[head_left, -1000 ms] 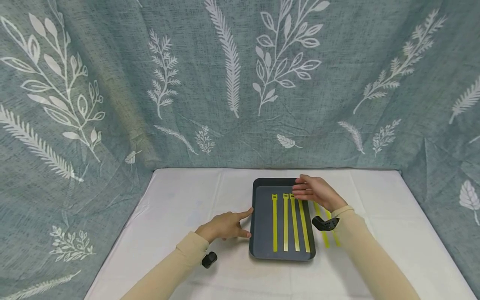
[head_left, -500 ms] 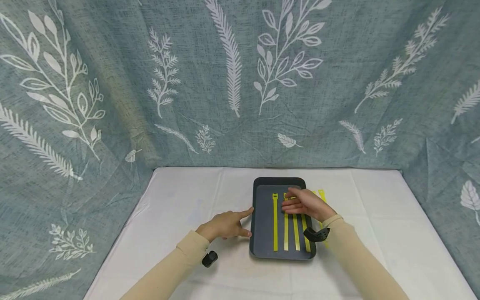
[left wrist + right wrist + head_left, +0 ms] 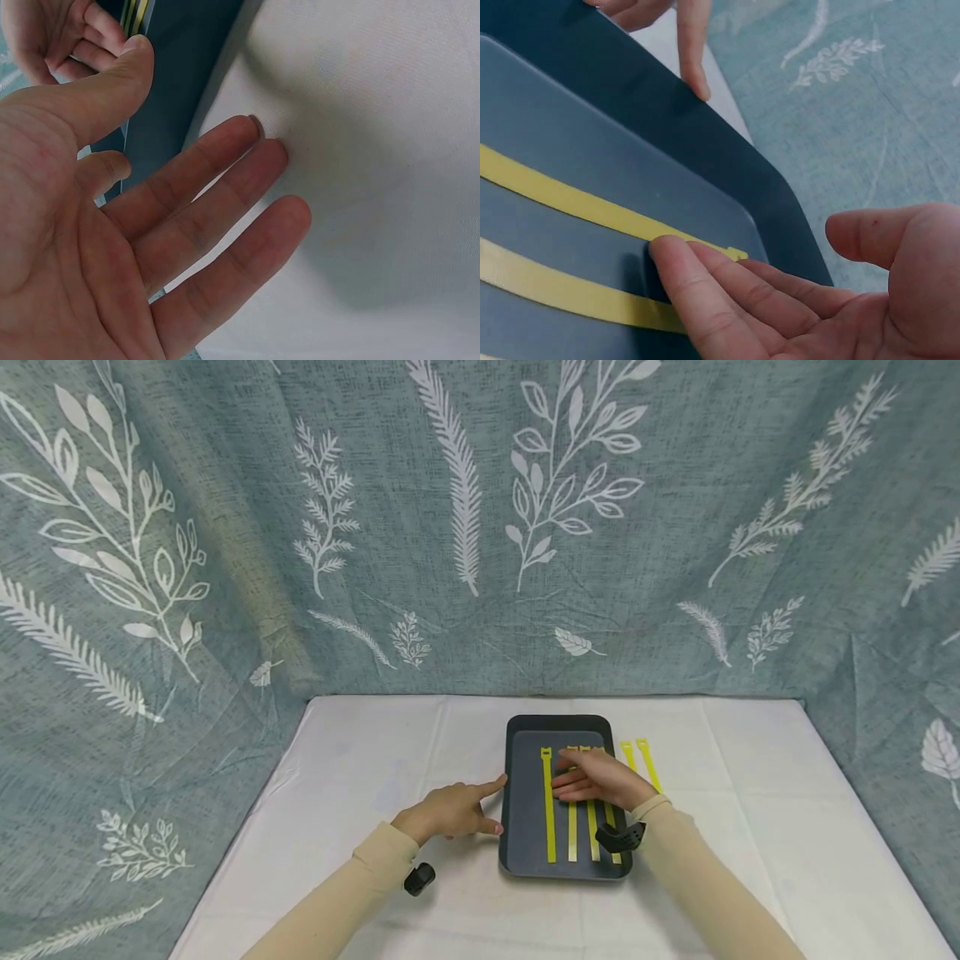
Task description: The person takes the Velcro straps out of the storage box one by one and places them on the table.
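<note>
Several yellow cable straps with slotted heads lie lengthwise in a dark grey tray [image 3: 525, 852]. My right hand [image 3: 600, 778] is over them, fingers extended and pinching nothing. In the right wrist view its fingertips [image 3: 676, 259] are at the edge of the leftmost strap [image 3: 592, 206], near its head; whether they press on it I cannot tell. Parts of the other straps [image 3: 573, 835] are hidden under this hand. At the tray's left side, my left hand [image 3: 453, 810] touches the rim with spread thumb and index finger, its other fingers straight [image 3: 217, 225] over the cloth.
Two more yellow straps [image 3: 647, 760] lie on the white tablecloth [image 3: 735, 777] just right of the tray, partly behind the right forearm. A leaf-patterned green-blue curtain [image 3: 480, 610] hangs behind the table and along both sides.
My right hand has moved left and towards me across the tray to the leftmost strap. That strap's head has shifted slightly left. The left hand has stayed at the rim.
</note>
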`<state>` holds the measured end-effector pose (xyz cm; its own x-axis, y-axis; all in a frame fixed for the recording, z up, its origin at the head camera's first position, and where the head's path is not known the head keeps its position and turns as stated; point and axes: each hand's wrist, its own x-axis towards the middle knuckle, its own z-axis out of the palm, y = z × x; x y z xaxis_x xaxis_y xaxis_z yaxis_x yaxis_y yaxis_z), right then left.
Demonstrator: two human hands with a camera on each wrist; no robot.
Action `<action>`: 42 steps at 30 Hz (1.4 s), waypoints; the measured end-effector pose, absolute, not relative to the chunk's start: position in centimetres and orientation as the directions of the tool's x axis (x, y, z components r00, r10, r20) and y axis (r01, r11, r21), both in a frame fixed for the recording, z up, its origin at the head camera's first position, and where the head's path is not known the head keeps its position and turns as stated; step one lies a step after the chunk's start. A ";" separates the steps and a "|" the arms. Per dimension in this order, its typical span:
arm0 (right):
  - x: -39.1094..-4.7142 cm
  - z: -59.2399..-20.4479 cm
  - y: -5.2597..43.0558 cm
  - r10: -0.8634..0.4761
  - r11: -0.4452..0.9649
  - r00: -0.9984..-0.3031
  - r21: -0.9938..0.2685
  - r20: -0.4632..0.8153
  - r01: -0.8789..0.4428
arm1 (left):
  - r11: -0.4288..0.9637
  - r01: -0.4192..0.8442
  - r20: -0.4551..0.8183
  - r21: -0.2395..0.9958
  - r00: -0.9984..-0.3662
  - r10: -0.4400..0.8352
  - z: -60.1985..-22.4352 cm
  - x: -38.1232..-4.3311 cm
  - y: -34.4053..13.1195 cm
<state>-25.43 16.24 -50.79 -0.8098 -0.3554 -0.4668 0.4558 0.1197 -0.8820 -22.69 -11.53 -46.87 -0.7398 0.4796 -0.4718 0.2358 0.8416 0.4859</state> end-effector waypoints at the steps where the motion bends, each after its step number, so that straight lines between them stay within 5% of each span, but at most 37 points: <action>1: -25.4 -50.8 16.1 -0.355 0.121 -0.810 -0.882 -0.466 0.455 | 0.842 0.234 -0.473 0.486 -0.741 0.478 -46.9 -22.7 -11.5; 42: -25.1 -51.5 10.8 -0.418 0.130 -0.785 -0.886 -0.457 0.446 | 0.845 0.256 -0.460 0.469 -0.746 0.482 -47.1 -22.5 -11.4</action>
